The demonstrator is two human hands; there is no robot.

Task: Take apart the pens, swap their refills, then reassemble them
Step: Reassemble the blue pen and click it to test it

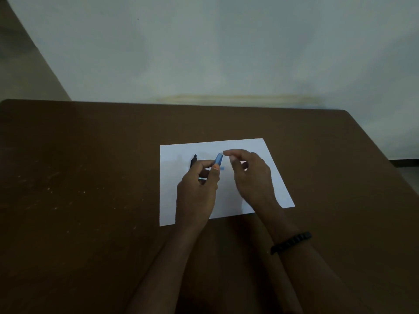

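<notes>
My left hand (199,189) grips a blue pen (218,159) over a white sheet of paper (256,150); the pen's blue end sticks up past my thumb toward the right. My right hand (249,175) hovers just right of that end, fingers curled and apart, thumb and forefinger close to the pen tip but holding nothing I can see. A black pen (193,160) lies on the paper, mostly hidden behind my left hand. A small light-blue piece (222,168) rests on the paper between my hands.
The paper lies on a brown table (90,177) whose far edge meets a pale wall. A black band circles my right wrist (291,242). The scene is dim.
</notes>
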